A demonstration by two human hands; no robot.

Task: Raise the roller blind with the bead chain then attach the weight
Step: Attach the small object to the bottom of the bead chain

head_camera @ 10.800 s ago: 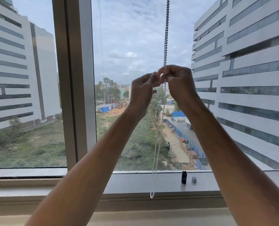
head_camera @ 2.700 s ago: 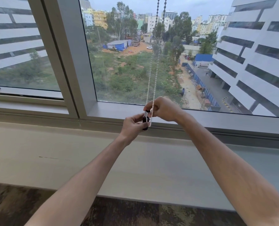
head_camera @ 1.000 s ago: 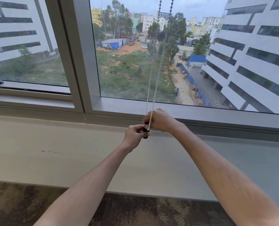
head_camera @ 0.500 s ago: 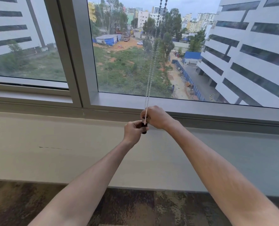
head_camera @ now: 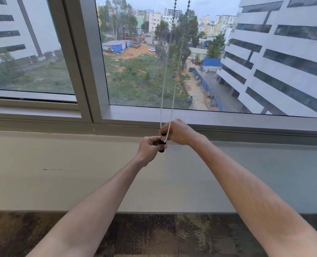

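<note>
A white bead chain (head_camera: 173,93) hangs as a two-strand loop in front of the window glass, down to my hands at the sill. A small black cylindrical weight (head_camera: 162,145) sits at the bottom of the loop. My left hand (head_camera: 148,147) grips the weight's side from the left. My right hand (head_camera: 179,132) pinches the chain's lower end just above and right of the weight; the strand runs over its fingers. The roller blind itself is out of view above.
A grey window frame (head_camera: 87,75) with a vertical mullion stands left of the chain. A pale wide sill ledge (head_camera: 61,164) spans the view below the glass. Patterned dark carpet (head_camera: 154,236) lies under my forearms.
Both hands have stayed together at the chain's bottom end with the black weight between them; the view has shifted slightly. Long ago the hands were pulling the chain high up.
</note>
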